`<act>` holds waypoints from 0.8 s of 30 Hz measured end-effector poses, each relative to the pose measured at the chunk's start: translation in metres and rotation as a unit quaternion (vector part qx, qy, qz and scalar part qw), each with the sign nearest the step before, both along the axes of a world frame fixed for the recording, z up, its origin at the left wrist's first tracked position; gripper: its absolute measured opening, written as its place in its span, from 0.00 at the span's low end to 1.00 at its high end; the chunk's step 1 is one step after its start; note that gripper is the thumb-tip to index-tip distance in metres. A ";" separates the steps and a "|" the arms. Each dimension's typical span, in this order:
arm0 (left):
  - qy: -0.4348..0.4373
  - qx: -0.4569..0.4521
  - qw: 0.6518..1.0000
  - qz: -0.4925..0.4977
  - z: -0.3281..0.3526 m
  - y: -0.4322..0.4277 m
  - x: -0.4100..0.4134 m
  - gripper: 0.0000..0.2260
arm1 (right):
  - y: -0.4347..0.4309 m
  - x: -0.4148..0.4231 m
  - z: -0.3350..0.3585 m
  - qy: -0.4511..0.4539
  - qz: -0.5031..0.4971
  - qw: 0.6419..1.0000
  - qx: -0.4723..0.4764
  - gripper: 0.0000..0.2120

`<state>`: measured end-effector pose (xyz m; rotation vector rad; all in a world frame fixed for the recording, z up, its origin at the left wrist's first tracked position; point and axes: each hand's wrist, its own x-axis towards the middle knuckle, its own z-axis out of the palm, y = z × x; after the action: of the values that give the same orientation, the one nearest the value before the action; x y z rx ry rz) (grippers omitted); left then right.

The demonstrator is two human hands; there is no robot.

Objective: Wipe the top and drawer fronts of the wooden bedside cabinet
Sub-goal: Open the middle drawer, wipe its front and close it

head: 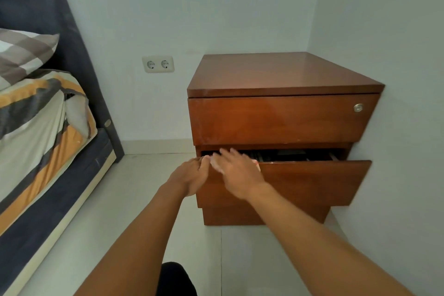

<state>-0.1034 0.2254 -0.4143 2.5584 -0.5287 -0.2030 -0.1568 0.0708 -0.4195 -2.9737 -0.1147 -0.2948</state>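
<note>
The wooden bedside cabinet stands in the room's corner, its top bare and glossy. Its upper drawer front is closed and carries a round metal lock. The lower drawer is pulled partly out, with dark contents dimly visible inside. My left hand curls around the lower drawer's top left corner. My right hand lies flat with fingers spread over the drawer's top edge, pressing a small white cloth against it. Most of the cloth is hidden under the hand.
A bed with striped bedding and a checked pillow stands to the left, with pale tiled floor between it and the cabinet. A double wall socket sits left of the cabinet. The cabinet's right side is against the wall.
</note>
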 end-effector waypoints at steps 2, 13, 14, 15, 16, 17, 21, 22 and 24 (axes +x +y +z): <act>-0.001 0.003 1.000 -0.005 -0.001 0.000 0.001 0.28 | 0.008 -0.006 -0.033 0.008 -0.016 1.000 -0.007 0.31; -0.075 0.122 0.989 -0.030 -0.017 -0.012 0.005 0.33 | -0.008 -0.012 -0.049 -0.065 -0.028 0.997 0.002 0.29; -0.075 0.124 0.989 -0.032 -0.017 -0.015 0.004 0.33 | -0.014 -0.015 -0.050 -0.070 -0.032 0.997 0.004 0.29; -0.078 0.122 0.989 -0.038 -0.017 -0.020 0.003 0.33 | -0.022 -0.018 -0.050 -0.074 -0.038 0.997 0.004 0.29; -0.085 0.117 0.988 -0.046 -0.017 -0.025 0.002 0.33 | -0.032 -0.022 -0.051 -0.077 -0.044 0.996 0.001 0.29; -0.092 0.111 0.988 -0.053 -0.018 -0.031 0.001 0.32 | -0.043 -0.026 -0.053 -0.079 -0.052 0.995 -0.004 0.29; -0.132 0.093 0.986 -0.045 -0.027 -0.043 -0.003 0.33 | -0.097 -0.043 -0.058 -0.088 -0.098 0.991 -0.017 0.28; -0.140 0.091 0.985 -0.040 -0.030 -0.043 -0.002 0.33 | -0.111 -0.047 -0.058 -0.085 -0.111 0.990 -0.016 0.28; -0.144 0.092 0.985 -0.037 -0.032 -0.041 0.000 0.33 | -0.141 -0.057 -0.056 -0.083 -0.139 0.987 -0.011 0.26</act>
<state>-0.1039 0.1839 -0.4468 2.7681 -0.7433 0.1007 -0.2134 -0.0699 -0.4760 -2.9803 0.2823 -0.5767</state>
